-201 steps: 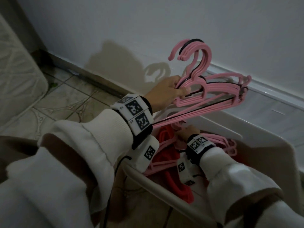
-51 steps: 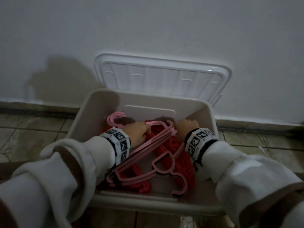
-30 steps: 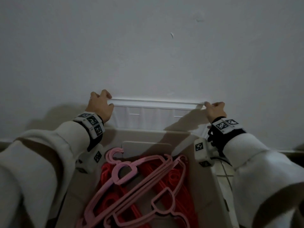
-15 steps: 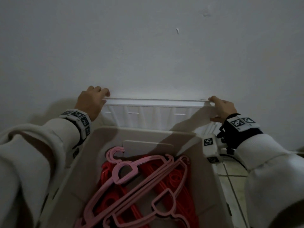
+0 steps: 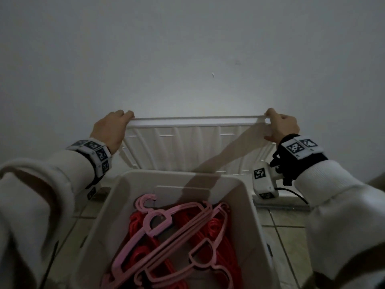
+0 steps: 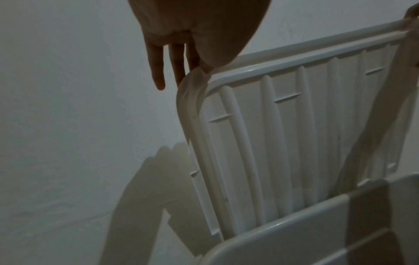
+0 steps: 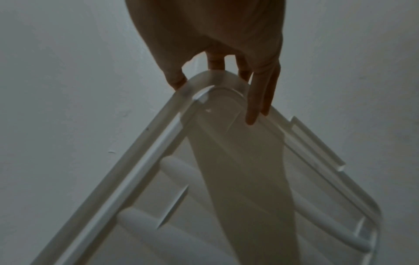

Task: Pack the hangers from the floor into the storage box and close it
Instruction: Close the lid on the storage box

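A plain white wall fills most of the head view. A small chipped fleck marks the wall near its middle. Below the wall, a tiled floor with dark grout lines runs along its foot, and a pale skirting strip sits where the wall meets the floor.

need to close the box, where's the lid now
In the head view the lid stands upright behind the box against the wall, gripped at its top corners.
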{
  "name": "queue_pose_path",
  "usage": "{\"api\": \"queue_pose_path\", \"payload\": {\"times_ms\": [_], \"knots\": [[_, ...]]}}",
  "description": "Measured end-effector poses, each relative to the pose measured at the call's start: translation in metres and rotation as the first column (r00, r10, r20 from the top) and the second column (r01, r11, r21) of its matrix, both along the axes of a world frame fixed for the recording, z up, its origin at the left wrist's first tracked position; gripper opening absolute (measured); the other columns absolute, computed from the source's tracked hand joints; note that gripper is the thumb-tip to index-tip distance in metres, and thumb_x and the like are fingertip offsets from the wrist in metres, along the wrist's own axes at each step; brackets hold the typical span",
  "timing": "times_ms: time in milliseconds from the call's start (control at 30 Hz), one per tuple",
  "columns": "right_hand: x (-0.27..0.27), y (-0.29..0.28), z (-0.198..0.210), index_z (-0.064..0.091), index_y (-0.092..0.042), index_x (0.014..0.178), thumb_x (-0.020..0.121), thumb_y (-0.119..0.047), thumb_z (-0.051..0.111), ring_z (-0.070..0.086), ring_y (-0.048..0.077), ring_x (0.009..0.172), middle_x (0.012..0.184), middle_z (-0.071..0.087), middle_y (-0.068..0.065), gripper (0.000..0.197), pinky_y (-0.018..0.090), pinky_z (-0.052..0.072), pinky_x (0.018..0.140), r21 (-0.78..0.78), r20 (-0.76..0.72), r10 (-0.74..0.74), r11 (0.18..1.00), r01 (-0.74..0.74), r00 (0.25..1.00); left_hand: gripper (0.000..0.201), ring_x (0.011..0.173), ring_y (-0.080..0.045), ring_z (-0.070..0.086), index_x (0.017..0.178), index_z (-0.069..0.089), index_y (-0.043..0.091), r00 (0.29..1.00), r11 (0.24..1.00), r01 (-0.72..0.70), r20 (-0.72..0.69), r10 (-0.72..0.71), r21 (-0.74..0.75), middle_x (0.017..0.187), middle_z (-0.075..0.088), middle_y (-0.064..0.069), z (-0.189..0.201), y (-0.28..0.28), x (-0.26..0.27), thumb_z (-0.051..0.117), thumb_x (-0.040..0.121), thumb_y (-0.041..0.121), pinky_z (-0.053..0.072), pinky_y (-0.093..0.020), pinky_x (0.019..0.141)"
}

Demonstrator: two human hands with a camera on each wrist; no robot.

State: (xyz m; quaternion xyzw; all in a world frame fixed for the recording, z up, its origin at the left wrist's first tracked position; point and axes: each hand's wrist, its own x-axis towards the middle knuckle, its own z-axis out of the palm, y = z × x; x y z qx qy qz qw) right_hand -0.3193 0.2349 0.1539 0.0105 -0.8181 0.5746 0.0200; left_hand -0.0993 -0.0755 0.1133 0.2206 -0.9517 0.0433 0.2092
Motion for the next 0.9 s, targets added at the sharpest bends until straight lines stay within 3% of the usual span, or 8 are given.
{"api": "queue_pose_path", "payload": {"times_ms": [133,267,400,500,633,733,800,900], "knots": [[0.025,0.010,0.008,0.065,0.007,0.100,0.072,-0.036,0.059,0.062,0.041,0.093,0.078,0.052,0.008,0.052,0.056,0.051,0.082,-0.039,-0.045,-0.014,0.999,0.012,0.999,0.034,0.090,-0.034,0.054,0.118,0.048,0.004,0.995,0.988,0.000,0.102,0.016,-0.153,0.103,0.053,-0.020,0.017,0.016,0.025,0.047,0.086,-0.007,0.032,-0.036,0.063],[0.042,0.023,0.001,0.065,0.007,0.094,0.063,-0.043,0.055,0.056,0.029,0.072,0.074,0.053,0.008,0.060,0.057,0.052,0.078,-0.092,-0.068,-0.040,0.995,0.034,0.997,0.034,0.089,-0.035,0.053,0.117,0.048,0.001,0.995,0.983,-0.007,0.094,0.025,-0.185,0.103,0.052,-0.022,0.025,0.034,0.047,0.045,0.085,-0.009,0.030,-0.035,0.062],[0.057,0.043,-0.017,0.063,0.007,0.081,0.057,-0.045,0.049,0.053,0.028,0.069,0.070,0.053,0.010,0.059,0.057,0.052,0.076,-0.119,-0.077,-0.055,0.992,0.045,0.996,0.036,0.081,-0.037,0.054,0.109,0.053,-0.003,0.997,0.977,0.070,0.050,-0.062,-0.201,0.096,0.055,-0.026,0.025,0.055,0.076,0.049,0.076,-0.017,0.032,-0.037,0.060],[0.074,0.059,-0.042,0.055,-0.005,0.066,0.062,-0.036,0.048,0.055,0.029,0.074,0.065,0.053,0.006,0.032,0.056,0.052,0.079,-0.104,-0.038,-0.066,0.993,0.062,0.997,0.037,0.080,-0.034,0.054,0.108,0.054,0.000,0.991,0.976,0.124,0.064,-0.114,-0.181,0.096,0.055,-0.021,0.010,0.066,0.101,0.051,0.075,-0.016,0.036,-0.036,0.059],[0.098,0.078,-0.080,0.060,-0.001,0.085,0.075,-0.017,0.048,0.060,0.034,0.085,0.078,0.059,0.013,0.023,0.049,0.050,0.085,-0.043,-0.010,-0.095,0.995,0.095,0.995,0.022,0.070,-0.030,0.055,0.102,0.055,0.004,0.970,0.956,0.241,0.065,-0.233,-0.165,0.089,0.053,-0.014,-0.023,0.082,0.137,0.048,0.082,0.000,0.043,-0.034,0.055],[0.118,0.094,-0.106,0.060,0.007,0.097,0.086,-0.005,0.043,0.052,0.027,0.085,0.090,0.055,0.017,0.024,0.032,0.038,0.071,0.104,-0.081,-0.037,0.994,0.046,0.996,0.023,0.064,-0.031,0.058,0.094,0.060,0.000,0.959,0.949,0.282,0.050,-0.278,-0.144,0.083,0.057,-0.018,-0.051,0.097,0.162,0.063,0.072,-0.007,0.046,-0.033,0.051],[0.133,0.104,-0.125,0.061,0.005,0.090,0.077,-0.010,0.044,0.052,0.030,0.085,0.090,0.056,0.020,0.027,0.030,0.034,0.070,0.151,-0.071,0.010,0.988,0.000,0.997,0.037,0.067,-0.032,0.060,0.094,0.060,0.003,0.968,0.962,0.245,0.090,-0.236,-0.119,0.084,0.060,-0.017,-0.072,0.103,0.178,0.074,0.062,-0.009,0.049,-0.034,0.056],[0.149,0.116,-0.155,0.059,0.004,0.088,0.057,-0.015,0.038,0.053,0.034,0.090,0.094,0.058,0.024,0.042,0.039,0.042,0.081,0.261,-0.054,0.042,0.965,-0.026,0.998,0.048,0.075,-0.028,0.059,0.096,0.053,0.015,0.955,0.954,0.278,0.142,-0.261,-0.111,0.085,0.063,-0.011,-0.105,0.108,0.205,0.080,0.060,0.000,0.048,-0.034,0.071]]}}
